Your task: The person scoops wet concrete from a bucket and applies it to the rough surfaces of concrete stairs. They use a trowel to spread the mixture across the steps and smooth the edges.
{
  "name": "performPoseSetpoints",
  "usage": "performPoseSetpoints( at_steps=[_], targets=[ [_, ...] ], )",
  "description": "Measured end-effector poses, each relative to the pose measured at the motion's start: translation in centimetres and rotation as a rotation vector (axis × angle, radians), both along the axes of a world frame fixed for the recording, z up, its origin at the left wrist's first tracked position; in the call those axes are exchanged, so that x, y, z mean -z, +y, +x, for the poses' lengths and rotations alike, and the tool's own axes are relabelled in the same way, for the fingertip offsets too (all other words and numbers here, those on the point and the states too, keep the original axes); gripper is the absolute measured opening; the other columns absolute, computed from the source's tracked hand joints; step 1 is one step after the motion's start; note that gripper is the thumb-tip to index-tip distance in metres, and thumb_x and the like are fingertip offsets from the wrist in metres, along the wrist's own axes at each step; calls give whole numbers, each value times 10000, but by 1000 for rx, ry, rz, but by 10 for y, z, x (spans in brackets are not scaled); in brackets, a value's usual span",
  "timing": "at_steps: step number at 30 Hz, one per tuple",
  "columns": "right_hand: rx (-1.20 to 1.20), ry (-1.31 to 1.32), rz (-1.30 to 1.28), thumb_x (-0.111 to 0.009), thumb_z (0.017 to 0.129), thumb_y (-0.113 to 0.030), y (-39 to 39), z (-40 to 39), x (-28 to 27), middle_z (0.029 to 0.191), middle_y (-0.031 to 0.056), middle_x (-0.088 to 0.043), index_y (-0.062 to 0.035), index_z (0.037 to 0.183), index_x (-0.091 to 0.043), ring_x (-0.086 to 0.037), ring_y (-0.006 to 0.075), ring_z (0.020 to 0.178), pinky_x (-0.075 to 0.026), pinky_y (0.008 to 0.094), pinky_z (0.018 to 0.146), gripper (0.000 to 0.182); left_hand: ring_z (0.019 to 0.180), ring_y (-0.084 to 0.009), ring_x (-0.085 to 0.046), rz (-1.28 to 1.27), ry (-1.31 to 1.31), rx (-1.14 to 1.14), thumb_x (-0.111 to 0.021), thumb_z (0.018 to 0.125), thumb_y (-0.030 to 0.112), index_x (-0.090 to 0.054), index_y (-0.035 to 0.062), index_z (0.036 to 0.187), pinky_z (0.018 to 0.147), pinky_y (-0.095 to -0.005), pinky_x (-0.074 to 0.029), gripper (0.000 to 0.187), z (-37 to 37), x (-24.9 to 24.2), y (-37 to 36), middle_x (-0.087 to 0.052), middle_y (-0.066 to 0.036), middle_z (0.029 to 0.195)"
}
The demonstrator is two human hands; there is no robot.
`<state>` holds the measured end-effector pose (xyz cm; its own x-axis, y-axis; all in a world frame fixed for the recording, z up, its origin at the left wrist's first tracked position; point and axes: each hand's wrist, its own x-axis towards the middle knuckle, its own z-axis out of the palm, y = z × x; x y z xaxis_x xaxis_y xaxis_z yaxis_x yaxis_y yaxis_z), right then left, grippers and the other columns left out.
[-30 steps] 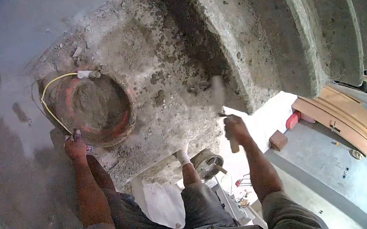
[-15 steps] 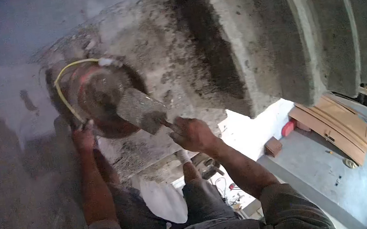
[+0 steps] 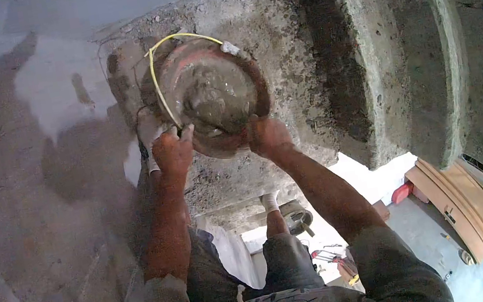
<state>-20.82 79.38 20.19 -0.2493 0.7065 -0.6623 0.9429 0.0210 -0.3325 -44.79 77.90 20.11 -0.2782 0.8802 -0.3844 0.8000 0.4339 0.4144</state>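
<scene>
A round bucket (image 3: 260, 78) with a reddish inner wall stands on a rough concrete step, holding wet grey mortar (image 3: 223, 94). Its yellow handle (image 3: 155, 79) arches over the far left side, with a whitish grip at one end. My left hand (image 3: 173, 152) is closed on the near left rim, where the handle ends. At the near right rim, my right hand (image 3: 269, 136) is a closed fist around the trowel's handle. The trowel's blade is hard to make out; it appears sunk in the mortar.
Rough concrete stairs (image 3: 379, 59) run off to the right. A smooth grey wall (image 3: 37, 177), with damp patches, is on the left. Below on the right are wooden panels (image 3: 458, 205) and a red object (image 3: 401, 193) on a lower floor. My white-covered foot (image 3: 270, 201) is below the bucket.
My right hand has brought the trowel from above the bucket's near right side down to the rim. The blade no longer shows plainly. The view has shifted, so the bucket appears further right.
</scene>
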Motion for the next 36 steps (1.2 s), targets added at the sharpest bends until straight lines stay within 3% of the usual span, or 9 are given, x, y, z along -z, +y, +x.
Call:
performPoseSetpoints(
  at_steps=[6, 8, 11, 14, 16, 20, 26, 30, 36],
  targets=[
    [150, 241, 163, -600, 785, -265, -32, 41, -44, 815, 175, -588, -61, 893, -508, -604, 371, 768, -493, 433, 663, 248, 824, -422, -612, 19, 15, -94, -604, 802, 434, -643, 15, 961, 709, -442, -478, 450, -35, 24, -17, -635, -231, 807],
    [205, 407, 331, -596, 772, -289, -59, 67, -40, 784, 176, -593, -67, 896, -539, -590, 375, 688, -478, 445, 595, 260, 930, -404, -599, 35, 119, -107, -575, 828, 423, -619, 23, 1032, 766, -426, -469, 451, -71, 108, -48, -631, -238, 939],
    [442, 348, 164, -604, 769, -287, -100, 93, -62, 773, 167, -586, -71, 874, -532, -579, 370, 686, -478, 423, 606, 251, 965, -366, -596, 194, -346, -195, -564, 837, 408, -610, 27, 1059, 795, -426, -459, 444, -102, 152, -59, -617, -236, 1004],
    [528, 272, 23, -598, 789, -251, -154, 124, -46, 787, 142, -598, -63, 912, -553, -602, 294, 688, -486, 372, 617, 229, 960, -370, -588, 93, -617, -497, -544, 850, 403, -609, 22, 1064, 797, -441, -456, 442, -100, 125, -47, -603, -245, 1014],
    [825, 525, -93, -603, 791, -180, -196, 156, -16, 787, 96, -616, -53, 948, -575, -602, 202, 651, -493, 336, 575, 204, 914, -388, -589, -106, 352, 55, -522, 858, 411, -613, -6, 1030, 783, -456, -455, 460, -61, 65, -26, -604, -248, 974],
    [1639, 941, -452, -545, 869, -164, -228, 240, 4, 644, 14, -518, -66, 911, -544, -487, 135, 494, -439, 290, 418, 107, 893, -416, -582, -119, 318, -20, -510, 858, 429, -621, -31, 986, 784, -466, -453, 490, -56, 60, -25, -606, -257, 942],
    [1576, 500, -291, -526, 886, -209, -189, 239, -139, 603, 10, -494, -83, 865, -530, -515, 123, 490, -459, 266, 416, 128, 849, -418, -594, -125, 223, -123, -543, 832, 454, -623, -64, 908, 763, -482, -449, 529, -58, 59, -21, -620, -266, 873],
    [1045, 350, -207, -605, 834, -216, -188, 189, -118, 599, 33, -507, -62, 823, -521, -536, 135, 544, -480, 290, 467, 176, 853, -398, -604, -156, 109, -138, -595, 807, 439, -619, -63, 920, 766, -465, -452, 515, -65, 60, -15, -632, -242, 876],
    [181, 124, 161, -567, 817, -225, -63, 48, -112, 805, 189, -615, -37, 987, -504, -622, 363, 735, -500, 439, 621, 262, 872, -314, -630, -154, -94, -299, -686, 760, 387, -618, -61, 966, 783, -388, -461, 498, -45, 28, -4, -653, -203, 909]
  ],
)
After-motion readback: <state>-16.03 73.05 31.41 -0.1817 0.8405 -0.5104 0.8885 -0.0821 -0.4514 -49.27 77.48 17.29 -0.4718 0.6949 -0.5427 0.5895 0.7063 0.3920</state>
